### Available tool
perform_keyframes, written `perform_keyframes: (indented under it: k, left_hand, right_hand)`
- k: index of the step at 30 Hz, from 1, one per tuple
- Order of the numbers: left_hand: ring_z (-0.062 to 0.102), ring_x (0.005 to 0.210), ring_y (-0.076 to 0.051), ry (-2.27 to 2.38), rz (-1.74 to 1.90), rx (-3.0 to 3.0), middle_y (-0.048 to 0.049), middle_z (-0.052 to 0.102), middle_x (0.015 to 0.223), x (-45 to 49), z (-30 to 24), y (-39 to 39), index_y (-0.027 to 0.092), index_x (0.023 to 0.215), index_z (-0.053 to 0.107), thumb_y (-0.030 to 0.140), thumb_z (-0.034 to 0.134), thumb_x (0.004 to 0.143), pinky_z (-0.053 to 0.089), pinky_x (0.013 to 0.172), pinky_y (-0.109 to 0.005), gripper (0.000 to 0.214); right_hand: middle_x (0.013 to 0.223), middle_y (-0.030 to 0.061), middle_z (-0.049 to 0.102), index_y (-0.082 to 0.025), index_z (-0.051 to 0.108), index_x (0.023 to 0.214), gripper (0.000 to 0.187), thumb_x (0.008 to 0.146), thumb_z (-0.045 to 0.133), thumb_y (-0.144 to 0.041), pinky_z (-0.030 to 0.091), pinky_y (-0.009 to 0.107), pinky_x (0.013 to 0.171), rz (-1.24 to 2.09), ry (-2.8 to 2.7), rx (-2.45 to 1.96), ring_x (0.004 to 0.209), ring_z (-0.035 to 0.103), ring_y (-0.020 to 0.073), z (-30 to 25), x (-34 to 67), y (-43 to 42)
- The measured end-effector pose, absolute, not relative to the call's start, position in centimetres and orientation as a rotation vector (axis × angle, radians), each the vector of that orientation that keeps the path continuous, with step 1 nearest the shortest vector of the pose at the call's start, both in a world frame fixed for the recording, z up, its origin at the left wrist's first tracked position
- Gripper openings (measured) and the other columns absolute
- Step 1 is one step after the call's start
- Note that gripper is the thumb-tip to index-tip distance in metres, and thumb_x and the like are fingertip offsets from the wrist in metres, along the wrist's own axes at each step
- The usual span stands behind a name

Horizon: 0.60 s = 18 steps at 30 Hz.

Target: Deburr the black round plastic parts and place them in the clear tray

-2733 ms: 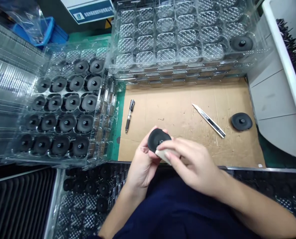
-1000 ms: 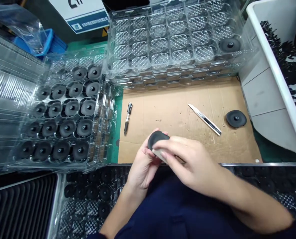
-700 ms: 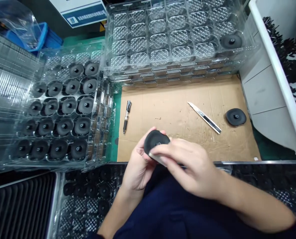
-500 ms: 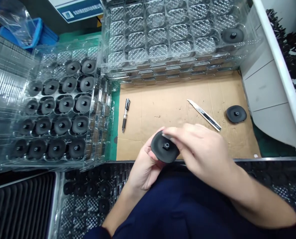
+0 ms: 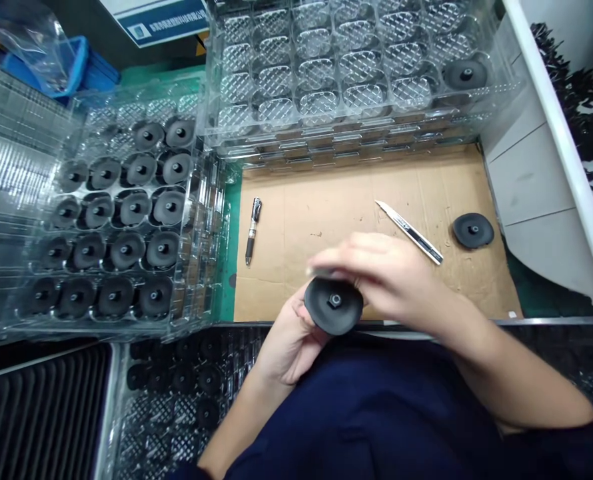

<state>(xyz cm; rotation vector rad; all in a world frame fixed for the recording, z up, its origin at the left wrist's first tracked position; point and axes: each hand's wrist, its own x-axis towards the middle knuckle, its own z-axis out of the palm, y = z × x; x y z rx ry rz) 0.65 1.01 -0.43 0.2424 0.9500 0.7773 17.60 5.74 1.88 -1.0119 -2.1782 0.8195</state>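
My left hand [image 5: 291, 333] is closed around a round black cap [image 5: 334, 307] with a small raised stem at its centre. The cap's face is turned up toward me, and my fingers hold its left side and underside. My right hand [image 5: 376, 270] is at the cap's far rim, blurred by motion, with its fingers bent together. Something small and pale shows at its fingertips; I cannot make out what it is. On the cardboard [image 5: 301, 220] to the right lies another black cap [image 5: 473, 231]. A white utility knife [image 5: 409, 231] rests beyond my right hand.
A pen [image 5: 252, 230] lies on the cardboard's left. Clear trays [image 5: 196, 267] of black caps are stacked at left. More clear trays [image 5: 321, 127] stand at the back, with one cap [image 5: 465, 73]. A white panel [image 5: 541, 180] borders the right; a blue bin [image 5: 84, 70] is far left.
My right hand has moved a little away from me and to the left across the cap's far rim. The cap, still in my left hand, has shifted slightly toward me.
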Motion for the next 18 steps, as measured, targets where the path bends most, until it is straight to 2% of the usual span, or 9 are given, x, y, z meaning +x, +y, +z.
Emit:
perform_keyframes:
  k: [4, 6, 10, 15, 18]
  left_hand:
    - [0.064, 0.096, -0.026, 0.749, 0.785, 0.200, -0.0081, 0.062, 0.114, 0.2, -0.1, 1.3, 0.021, 0.114, 0.057, 0.039, 0.078, 0.063, 0.052, 0.084, -0.035, 0.058]
    - [0.064, 0.096, -0.026, 0.718, 0.787, 0.202, -0.0074, 0.062, 0.114, 0.0, 0.0, 1.4, 0.022, 0.113, 0.058, 0.039, 0.080, 0.059, 0.053, 0.083, -0.034, 0.061]
    - [0.064, 0.097, -0.026, 0.722, 0.778, 0.208, -0.0071, 0.062, 0.114, 0.0, -0.1, 1.6, 0.023, 0.113, 0.058, 0.039, 0.079, 0.060, 0.053, 0.083, -0.033, 0.059]
    - [0.063, 0.099, -0.026, 0.670, 0.764, 0.211, -0.0074, 0.060, 0.119, 0.4, -0.2, 1.5, 0.023, 0.115, 0.058, 0.041, 0.073, 0.067, 0.051, 0.087, -0.034, 0.054]
    - [0.063, 0.095, -0.021, 0.698, 0.795, 0.229, -0.0051, 0.065, 0.107, 0.6, -0.6, 1.5, 0.019, 0.106, 0.063, 0.042, 0.073, 0.067, 0.051, 0.086, -0.029, 0.046]
  right_hand:
    - [0.098, 0.0031, 0.065, -0.022, 0.060, 0.112, 0.025, 0.093, 0.044, -0.023, 0.044, 0.029, 0.078, 0.884, -2.072, -1.413, 0.088, 0.060, 0.0150, -1.5, 19.3, 5.4]
    - [0.102, 0.0042, 0.065, -0.022, 0.059, 0.113, 0.026, 0.093, 0.043, -0.024, 0.046, 0.030, 0.081, 0.995, -2.033, -1.491, 0.093, 0.060, 0.0163, -3.8, 19.5, 4.2]
    - [0.103, 0.0046, 0.066, -0.021, 0.061, 0.108, 0.025, 0.091, 0.043, -0.024, 0.049, 0.032, 0.081, 1.169, -2.008, -1.526, 0.093, 0.062, 0.0177, -6.8, 19.7, 2.6]
    - [0.108, 0.0021, 0.065, -0.025, 0.059, 0.112, 0.025, 0.091, 0.047, -0.024, 0.047, 0.029, 0.077, 0.914, -1.820, -1.519, 0.090, 0.061, 0.0157, -2.3, 20.1, 3.5]
    - [0.107, 0.0007, 0.066, -0.026, 0.058, 0.115, 0.027, 0.091, 0.047, -0.019, 0.045, 0.028, 0.077, 0.796, -1.871, -1.228, 0.090, 0.060, 0.0142, 1.3, 19.3, 3.8]
